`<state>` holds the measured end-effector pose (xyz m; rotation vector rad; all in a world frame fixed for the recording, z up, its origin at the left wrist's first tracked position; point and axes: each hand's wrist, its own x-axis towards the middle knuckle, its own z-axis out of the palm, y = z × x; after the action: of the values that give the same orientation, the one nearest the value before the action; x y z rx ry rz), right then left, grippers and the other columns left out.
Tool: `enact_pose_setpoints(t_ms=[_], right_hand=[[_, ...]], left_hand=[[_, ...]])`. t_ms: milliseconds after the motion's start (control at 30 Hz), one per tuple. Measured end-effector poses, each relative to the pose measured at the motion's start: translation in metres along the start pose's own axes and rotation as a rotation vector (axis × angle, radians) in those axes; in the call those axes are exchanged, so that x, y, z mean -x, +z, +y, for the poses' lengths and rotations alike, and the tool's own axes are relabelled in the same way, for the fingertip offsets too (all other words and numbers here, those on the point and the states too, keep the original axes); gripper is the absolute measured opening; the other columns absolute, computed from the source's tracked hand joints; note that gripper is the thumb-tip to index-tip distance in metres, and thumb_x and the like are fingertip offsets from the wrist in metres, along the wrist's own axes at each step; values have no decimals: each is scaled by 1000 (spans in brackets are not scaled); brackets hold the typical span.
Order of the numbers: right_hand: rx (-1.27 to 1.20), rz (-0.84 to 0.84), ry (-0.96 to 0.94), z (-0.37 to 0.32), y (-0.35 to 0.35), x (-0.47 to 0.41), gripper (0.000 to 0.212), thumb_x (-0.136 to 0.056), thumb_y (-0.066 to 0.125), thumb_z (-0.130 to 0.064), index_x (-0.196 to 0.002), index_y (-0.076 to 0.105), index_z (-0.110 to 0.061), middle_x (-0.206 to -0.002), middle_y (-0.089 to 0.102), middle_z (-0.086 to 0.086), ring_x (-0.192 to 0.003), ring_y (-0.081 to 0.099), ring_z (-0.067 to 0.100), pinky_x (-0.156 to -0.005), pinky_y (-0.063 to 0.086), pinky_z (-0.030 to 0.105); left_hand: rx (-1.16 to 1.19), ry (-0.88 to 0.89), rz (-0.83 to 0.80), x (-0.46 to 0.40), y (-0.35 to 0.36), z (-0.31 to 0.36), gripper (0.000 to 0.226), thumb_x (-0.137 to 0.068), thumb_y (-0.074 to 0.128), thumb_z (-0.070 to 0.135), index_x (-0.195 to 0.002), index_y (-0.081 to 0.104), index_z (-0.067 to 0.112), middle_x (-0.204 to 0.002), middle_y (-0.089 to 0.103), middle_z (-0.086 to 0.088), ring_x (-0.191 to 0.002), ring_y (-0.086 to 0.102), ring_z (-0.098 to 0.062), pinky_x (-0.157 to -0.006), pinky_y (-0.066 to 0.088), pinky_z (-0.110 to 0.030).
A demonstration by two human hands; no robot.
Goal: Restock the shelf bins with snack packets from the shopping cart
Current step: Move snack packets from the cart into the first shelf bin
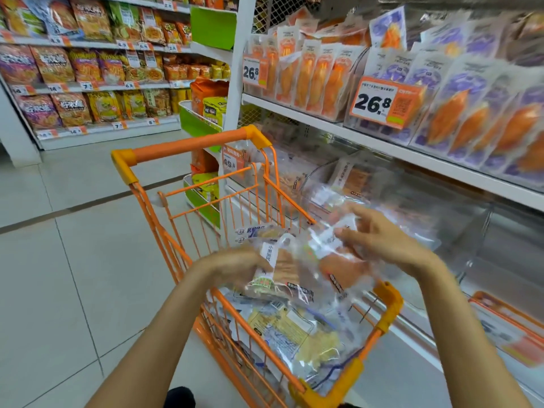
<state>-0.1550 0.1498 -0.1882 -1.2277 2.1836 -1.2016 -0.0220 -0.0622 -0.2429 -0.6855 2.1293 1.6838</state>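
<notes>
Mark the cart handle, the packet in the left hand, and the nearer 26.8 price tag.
cart handle (188, 147), head view, middle of the bar.
packet (282, 267), head view, its clear front.
26.8 price tag (374, 103), head view, printed digits.

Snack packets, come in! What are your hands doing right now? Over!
Left hand and right hand both holding clear snack packets above the orange cart. More packets in the cart. Nothing blocking the low shelf bin.

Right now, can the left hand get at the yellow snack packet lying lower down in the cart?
Probably not yet. The left hand is gripping a clear packet held above the cart, and that packet hangs over the yellow packet.
</notes>
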Motion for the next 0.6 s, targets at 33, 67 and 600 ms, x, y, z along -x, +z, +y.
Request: enact_pose_setpoints(t_ms=[33,67,600], right_hand=[[75,-133,-2,1,6,-2,14,-94,57,-7,-107,62,-12,-52,55,-14,-44,46,2,-49,36,11],[158,-214,1,-1,16,-4,16,-93,59,-8,-108,64,-12,-53,56,-17,-45,48,1,-50,36,10],[204,35,-37,20,89,-43,35,-81,75,-23,-115,69,-16,-104,59,-9,-80,48,-11,-71,36,3]], left_hand=[[-3,-5,-26,-4,3,-2,9,-93,57,20,-96,49,18,-92,42,4,-81,54,-14,-71,42,-26],[14,-17,-30,-5,5,-4,17,-94,56,21,-109,49,17,-106,41,5,-99,56,-18,-79,42,-29],[76,5,-76,-19,5,-11,72,-84,69,39,-146,35,23,-153,32,2,-141,31,-23,-108,35,-37]])
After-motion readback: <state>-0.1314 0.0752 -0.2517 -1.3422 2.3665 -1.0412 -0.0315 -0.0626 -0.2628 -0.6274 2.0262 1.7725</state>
